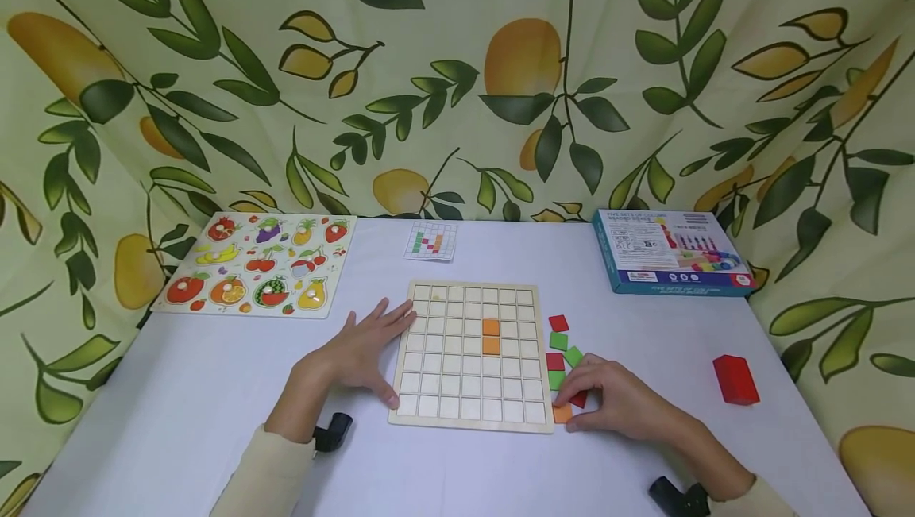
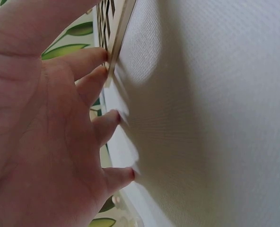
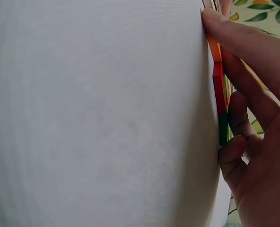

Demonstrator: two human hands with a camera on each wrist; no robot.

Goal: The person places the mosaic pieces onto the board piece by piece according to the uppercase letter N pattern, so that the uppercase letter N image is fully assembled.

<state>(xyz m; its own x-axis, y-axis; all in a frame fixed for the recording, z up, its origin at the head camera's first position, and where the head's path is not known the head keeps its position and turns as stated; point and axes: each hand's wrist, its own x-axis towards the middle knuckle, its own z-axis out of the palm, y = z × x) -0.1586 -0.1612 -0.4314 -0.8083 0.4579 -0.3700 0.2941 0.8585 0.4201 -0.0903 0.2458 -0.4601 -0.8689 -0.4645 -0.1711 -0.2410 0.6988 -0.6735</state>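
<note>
A wooden grid board (image 1: 457, 378) lies mid-table with two orange tiles (image 1: 490, 336) set in one column. My left hand (image 1: 368, 350) lies flat on the white table, its fingertips (image 2: 102, 71) against the board's left edge (image 2: 118, 33). My right hand (image 1: 608, 402) rests at the board's lower right corner, thumb and fingers curled round a loose orange tile (image 1: 561, 414) (image 3: 215, 49). A red tile (image 1: 580, 399) (image 3: 219, 87) and a green tile (image 3: 223, 130) lie under its fingers (image 3: 237, 120). Loose red (image 1: 558, 323) and green tiles (image 1: 558, 341) lie just beyond.
A fruit puzzle board (image 1: 257, 263) lies at the back left, a small pattern card (image 1: 431, 241) behind the grid board, a blue box (image 1: 668, 251) at the back right. A red block (image 1: 735, 380) sits near the right edge. Leaf-print cloth walls surround the table.
</note>
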